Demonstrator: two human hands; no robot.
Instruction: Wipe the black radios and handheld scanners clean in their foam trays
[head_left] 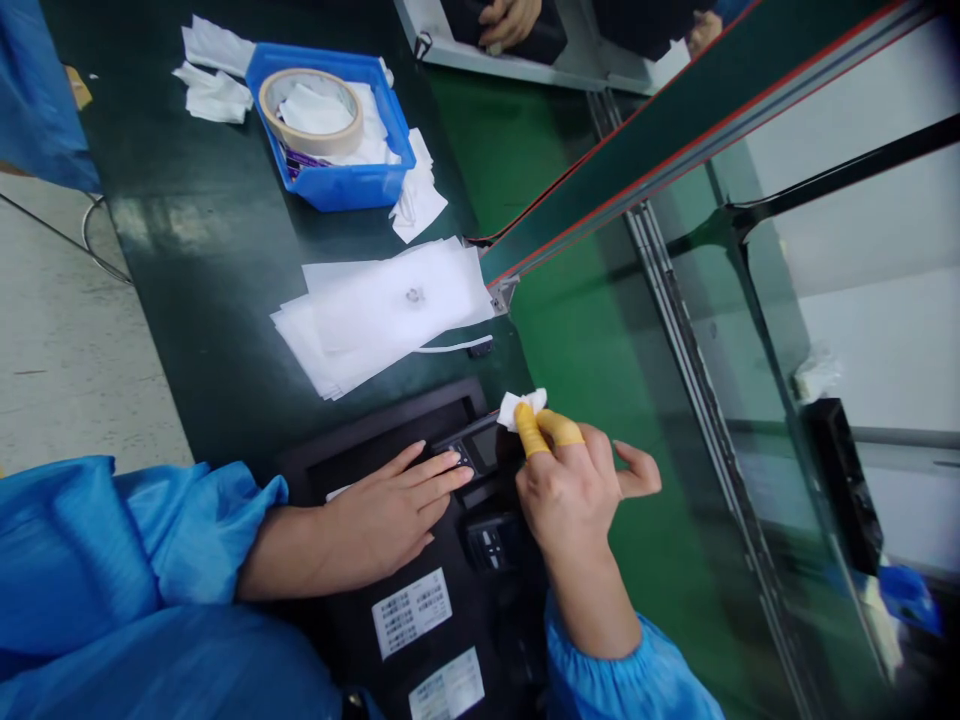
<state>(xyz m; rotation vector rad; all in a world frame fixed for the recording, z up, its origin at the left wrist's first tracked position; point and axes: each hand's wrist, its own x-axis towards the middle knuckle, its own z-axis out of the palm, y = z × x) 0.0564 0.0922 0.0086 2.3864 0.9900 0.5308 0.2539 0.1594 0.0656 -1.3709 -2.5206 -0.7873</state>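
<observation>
My left hand (390, 510) lies with its fingers stretched out flat, the tips resting on the button end of a dark handheld device (486, 448) with a screen. My right hand (566, 470) wears yellow finger cots on two fingers. It pinches a folded white wipe (511, 408) at the far end of the device, and I cannot tell whether the wipe touches it. Under both hands is a black tray (382, 425). Nearer to me in the tray sits another black device with buttons (491, 545).
White sheets (397, 310) lie stacked beyond the tray. Behind them a blue bin (352, 185) holds a tape roll (311, 145) and white wipes. Printed labels (412, 612) lie near me. A green conveyor belt (585, 350) with a red-edged rail runs on the right. Another person's hand (511, 22) shows at the top.
</observation>
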